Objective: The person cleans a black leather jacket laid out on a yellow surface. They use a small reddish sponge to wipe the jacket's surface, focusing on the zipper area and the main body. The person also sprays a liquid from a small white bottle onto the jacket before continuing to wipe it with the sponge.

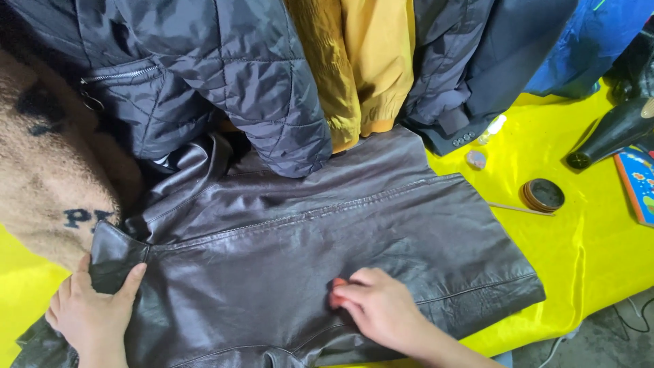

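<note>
Both of your hands work on the dark brown leather jacket, which lies spread flat over the yellow cloth. Your left hand pinches a folded edge near the collar, seemingly to keep the leather taut. Your right hand presses a small red pad under its fingertips against the front panel, so the flat spread gives it a firm surface. An open round tin sits well apart to the right, beside a thin stick.
</note>
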